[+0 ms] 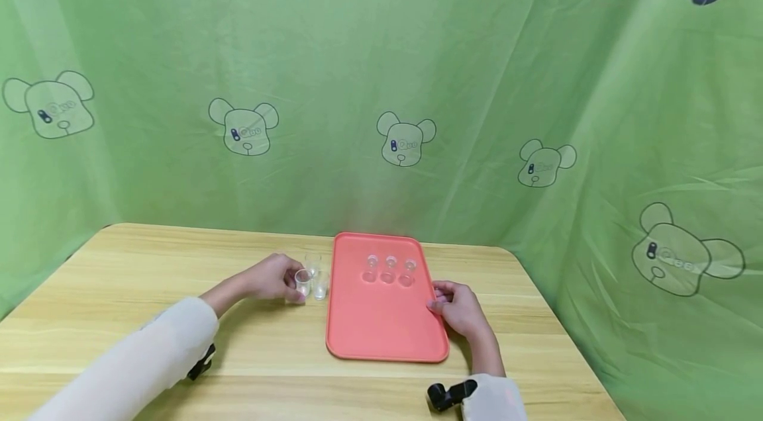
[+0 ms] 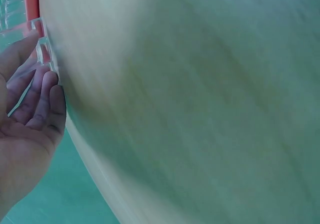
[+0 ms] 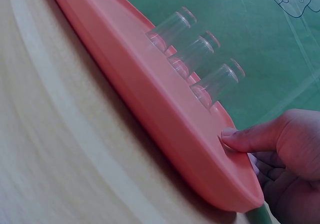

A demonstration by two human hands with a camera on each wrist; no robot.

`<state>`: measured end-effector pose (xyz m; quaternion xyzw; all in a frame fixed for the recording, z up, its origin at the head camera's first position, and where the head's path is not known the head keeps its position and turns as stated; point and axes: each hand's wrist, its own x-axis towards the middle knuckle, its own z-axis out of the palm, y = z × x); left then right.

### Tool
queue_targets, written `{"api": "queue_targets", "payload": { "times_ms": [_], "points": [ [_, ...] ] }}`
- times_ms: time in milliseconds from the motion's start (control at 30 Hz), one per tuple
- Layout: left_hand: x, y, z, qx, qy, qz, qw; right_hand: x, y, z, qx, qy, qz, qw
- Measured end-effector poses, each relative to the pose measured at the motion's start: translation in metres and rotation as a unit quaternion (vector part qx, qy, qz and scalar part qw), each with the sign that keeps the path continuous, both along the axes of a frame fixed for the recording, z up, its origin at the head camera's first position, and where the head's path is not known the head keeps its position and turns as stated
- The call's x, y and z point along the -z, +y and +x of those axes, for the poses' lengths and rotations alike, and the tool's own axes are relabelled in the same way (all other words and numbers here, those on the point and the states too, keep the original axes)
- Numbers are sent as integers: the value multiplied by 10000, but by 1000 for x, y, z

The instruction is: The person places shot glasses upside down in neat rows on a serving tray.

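Observation:
My left hand (image 1: 277, 277) holds a small clear glass (image 1: 303, 283), thumb on the near side and fingers behind it. Right beside that glass stand two more like it, one clear glass (image 1: 320, 285) to the right and another farther back. In the left wrist view the left hand's fingers (image 2: 50, 92) curl at the glasses' ends. With my right hand (image 1: 459, 307) I grip the right rim of a coral-red tray (image 1: 387, 331), thumb on top and fingers beneath. Three clear glasses (image 3: 215, 87) stand mouth down in a row toward the tray's far end.
The tray lies on a light wood-grain table (image 1: 262, 355), its far end close to the table's back edge. A green curtain (image 1: 334, 77) with bear-face drawings hangs behind and at both sides. Black wrist devices (image 1: 450, 396) sit at both sleeves.

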<state>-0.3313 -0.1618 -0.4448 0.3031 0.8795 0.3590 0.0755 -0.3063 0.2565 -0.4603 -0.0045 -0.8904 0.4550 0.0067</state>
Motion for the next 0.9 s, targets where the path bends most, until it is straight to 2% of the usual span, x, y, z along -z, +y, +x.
{"api": "queue_targets", "payload": {
  "times_ms": [300,600,900],
  "points": [
    [4,2,-1,-113,43,-257,9996,-1,0,1,15,-15,-25,10000],
    [5,2,1,-39,156,-204,9997,-1,0,1,6,-14,-35,10000],
    [-4,0,5,0,202,-80,9998,-1,0,1,-23,-23,-101,9999]
  ]
}}
